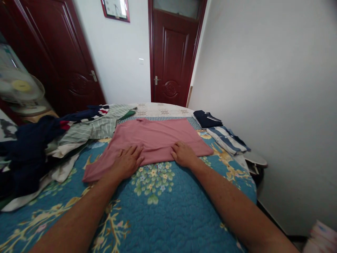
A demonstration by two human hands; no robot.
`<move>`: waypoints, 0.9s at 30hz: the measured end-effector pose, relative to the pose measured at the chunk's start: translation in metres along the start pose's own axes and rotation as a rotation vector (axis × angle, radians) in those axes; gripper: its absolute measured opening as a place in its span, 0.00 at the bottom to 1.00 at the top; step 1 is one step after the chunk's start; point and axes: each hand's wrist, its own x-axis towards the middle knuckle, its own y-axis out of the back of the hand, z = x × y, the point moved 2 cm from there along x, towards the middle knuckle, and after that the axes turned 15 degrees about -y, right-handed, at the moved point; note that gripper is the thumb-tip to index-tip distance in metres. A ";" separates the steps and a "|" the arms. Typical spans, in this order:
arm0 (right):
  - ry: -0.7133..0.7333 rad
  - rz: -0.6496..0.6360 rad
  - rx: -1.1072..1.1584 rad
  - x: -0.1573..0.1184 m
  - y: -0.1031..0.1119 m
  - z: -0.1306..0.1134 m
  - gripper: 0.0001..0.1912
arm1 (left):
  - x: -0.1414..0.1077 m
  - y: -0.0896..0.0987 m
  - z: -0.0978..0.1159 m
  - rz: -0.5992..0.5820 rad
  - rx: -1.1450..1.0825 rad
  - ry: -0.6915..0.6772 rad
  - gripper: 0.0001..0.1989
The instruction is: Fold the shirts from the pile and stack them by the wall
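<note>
Two grips (128,161) (183,153), touching one pink garment (158,135)

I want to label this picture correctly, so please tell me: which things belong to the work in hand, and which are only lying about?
In the work:
pink garment, under the left hand and right hand
flowered quilt, beneath it
probably also heaped clothes and folded clothes, either side

Only around:
fan
wall clock

Ahead of you, a dark red panelled door (175,52) stands in the pale far wall (123,52), a glass pane (176,7) above it. A second red door (52,42) and a fan (21,86) are on your left; a framed clock (116,8) hangs between the doors. A grey-white wall (263,70) flanks your right.
</note>
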 end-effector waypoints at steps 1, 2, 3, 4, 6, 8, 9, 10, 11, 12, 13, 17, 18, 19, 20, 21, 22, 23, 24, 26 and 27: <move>-0.035 -0.008 0.010 0.001 -0.002 0.005 0.26 | 0.000 -0.001 -0.001 -0.012 0.001 0.035 0.34; -0.073 -0.021 0.017 0.001 -0.003 0.010 0.28 | -0.001 -0.001 -0.003 -0.024 -0.002 0.060 0.34; -0.116 -0.036 0.022 0.002 -0.005 0.016 0.31 | -0.002 0.000 -0.004 -0.036 -0.006 0.078 0.35; -0.164 -0.054 0.022 0.004 -0.006 0.024 0.33 | -0.002 0.002 -0.006 -0.048 -0.010 0.092 0.35; -0.257 -0.091 0.012 0.008 -0.009 0.040 0.35 | -0.005 0.007 -0.011 -0.069 -0.013 0.118 0.36; -0.338 -0.110 -0.005 0.013 -0.012 0.060 0.36 | -0.008 0.011 -0.018 -0.074 -0.008 0.146 0.35; -0.377 -0.109 -0.011 0.016 -0.013 0.070 0.35 | -0.011 0.013 -0.022 -0.067 -0.001 0.165 0.35; -0.414 -0.105 -0.014 0.019 -0.014 0.081 0.36 | -0.013 0.015 -0.027 -0.058 0.008 0.189 0.34; -0.461 -0.100 -0.016 0.022 -0.016 0.092 0.37 | -0.016 0.018 -0.033 -0.048 0.020 0.217 0.34; -0.509 -0.095 -0.017 0.025 -0.018 0.102 0.37 | -0.019 0.020 -0.039 -0.041 0.032 0.249 0.34; -0.551 -0.089 -0.018 0.027 -0.020 0.111 0.38 | -0.022 0.022 -0.045 -0.038 0.039 0.282 0.33; -0.638 -0.062 -0.022 0.032 -0.027 0.132 0.38 | -0.030 0.027 -0.061 -0.039 0.037 0.363 0.34; -0.642 -0.055 -0.023 0.032 -0.028 0.134 0.38 | -0.031 0.027 -0.062 -0.036 0.040 0.368 0.34; -0.644 -0.048 -0.026 0.032 -0.028 0.134 0.38 | -0.031 0.027 -0.064 -0.031 0.045 0.371 0.34; -0.645 -0.040 -0.031 0.032 -0.028 0.134 0.37 | -0.032 0.027 -0.065 -0.028 0.048 0.374 0.35; -0.645 -0.036 -0.036 0.032 -0.028 0.134 0.37 | -0.032 0.026 -0.066 -0.028 0.047 0.379 0.35; -0.646 -0.035 -0.041 0.031 -0.028 0.133 0.37 | -0.032 0.026 -0.067 -0.028 0.043 0.384 0.35; -0.648 -0.036 -0.045 0.030 -0.027 0.132 0.37 | -0.032 0.025 -0.069 -0.024 0.036 0.385 0.35; -0.648 -0.037 -0.045 0.030 -0.026 0.131 0.37 | -0.032 0.024 -0.070 -0.013 0.023 0.379 0.35; -0.643 -0.040 -0.042 0.028 -0.024 0.130 0.38 | -0.032 0.024 -0.075 0.053 -0.024 0.358 0.33; -0.637 -0.040 -0.040 0.028 -0.024 0.130 0.38 | -0.032 0.026 -0.079 0.109 -0.069 0.346 0.32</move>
